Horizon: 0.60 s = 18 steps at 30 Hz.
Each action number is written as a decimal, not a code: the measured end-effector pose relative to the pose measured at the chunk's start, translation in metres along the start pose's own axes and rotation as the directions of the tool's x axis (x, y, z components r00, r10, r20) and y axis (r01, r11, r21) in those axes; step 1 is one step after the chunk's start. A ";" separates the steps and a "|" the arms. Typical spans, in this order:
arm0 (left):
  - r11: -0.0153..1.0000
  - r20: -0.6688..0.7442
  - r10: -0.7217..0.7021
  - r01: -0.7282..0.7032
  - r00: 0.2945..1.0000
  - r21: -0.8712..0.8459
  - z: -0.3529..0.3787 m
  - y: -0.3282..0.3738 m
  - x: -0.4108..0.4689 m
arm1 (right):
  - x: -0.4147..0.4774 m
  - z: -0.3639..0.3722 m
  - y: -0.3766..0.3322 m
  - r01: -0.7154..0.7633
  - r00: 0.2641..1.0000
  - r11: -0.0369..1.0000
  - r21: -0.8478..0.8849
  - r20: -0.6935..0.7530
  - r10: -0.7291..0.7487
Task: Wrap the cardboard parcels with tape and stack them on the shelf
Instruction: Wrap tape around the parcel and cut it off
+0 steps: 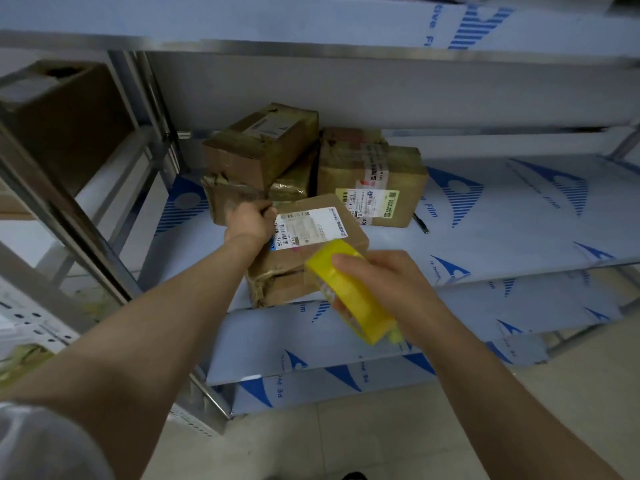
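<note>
The shelf (502, 230) is covered with white film with blue print, and the parcels lie on its left part. The near parcel (291, 265), with a white label on top, lies at the near edge of the shelf. The left hand (251, 221) is closed with curled fingers at its far left corner. It seems to grip this corner, but the fingers are hidden behind the hand and the low parcel (235, 199) touches the same place.

A top parcel (263, 143) lies tilted on the low one. To the right stands a taped parcel (381, 174) with a yellow-green label, and a black pen (420, 225) lies just beside it.

The right hand (391, 289) grips a yellow tape roll (349, 292) in front of the near parcel and covers its near right corner. Far left, on another rack, stands a big carton (62, 116).
</note>
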State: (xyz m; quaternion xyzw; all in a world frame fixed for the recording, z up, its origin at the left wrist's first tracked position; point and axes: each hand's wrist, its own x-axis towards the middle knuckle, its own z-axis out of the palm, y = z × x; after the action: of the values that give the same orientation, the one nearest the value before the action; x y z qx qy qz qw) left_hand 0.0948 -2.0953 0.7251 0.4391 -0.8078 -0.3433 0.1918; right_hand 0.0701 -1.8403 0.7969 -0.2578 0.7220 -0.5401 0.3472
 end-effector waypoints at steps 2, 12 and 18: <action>1.000 -0.006 -0.005 0.005 1.000 0.003 0.001 -0.001 0.001 | -0.016 -0.001 0.019 -0.028 0.999 0.999 0.027 -0.031 0.028; 0.809 -0.023 -0.028 0.036 0.999 0.587 -0.005 0.035 -0.006 | -0.013 0.024 0.086 -0.096 0.992 0.995 -0.008 -0.084 0.095; 0.724 0.155 0.126 -0.197 0.980 0.661 0.031 0.048 -0.021 | 0.002 0.032 0.114 -0.141 0.979 0.989 -0.036 -0.153 0.134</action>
State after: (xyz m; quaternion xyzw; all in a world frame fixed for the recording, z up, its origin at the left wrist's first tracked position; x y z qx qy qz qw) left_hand 0.0595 -2.0470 0.7383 0.3890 -0.9206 -0.0319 0.0093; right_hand 0.0937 -1.8288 0.6816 -0.1739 0.7745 -0.5158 0.3223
